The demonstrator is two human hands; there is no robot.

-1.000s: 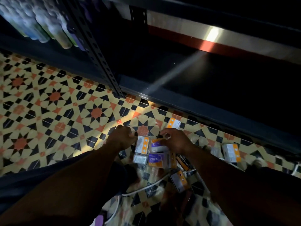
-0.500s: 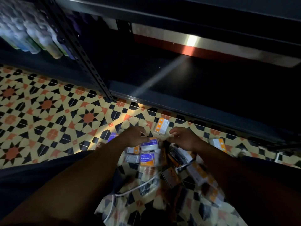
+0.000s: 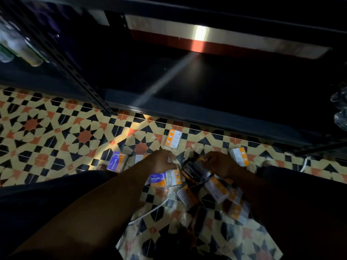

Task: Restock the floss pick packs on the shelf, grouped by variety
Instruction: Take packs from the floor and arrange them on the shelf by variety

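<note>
A second ago the two hands met over the purple packs; now they have parted. The right hand (image 3: pixel 219 164) has shifted to a black Charcoal pack (image 3: pixel 189 172), fingers curled on its upper edge, at 3 o'clock of the left hand (image 3: pixel 160 162). The left hand bends over a pale pack (image 3: pixel 171 159); whether it grips, I cannot tell. One Smooth pack (image 3: pixel 115 162) lies apart on the tiled floor (image 3: pixel 56 132) at 9 o'clock and another (image 3: pixel 158 180) at 6. An orange-and-white pack (image 3: pixel 173 138) sits at 12. The dark bottom shelf (image 3: pixel 206 81) beyond shows no floss packs, so I judge varieties are being separated first.
</note>
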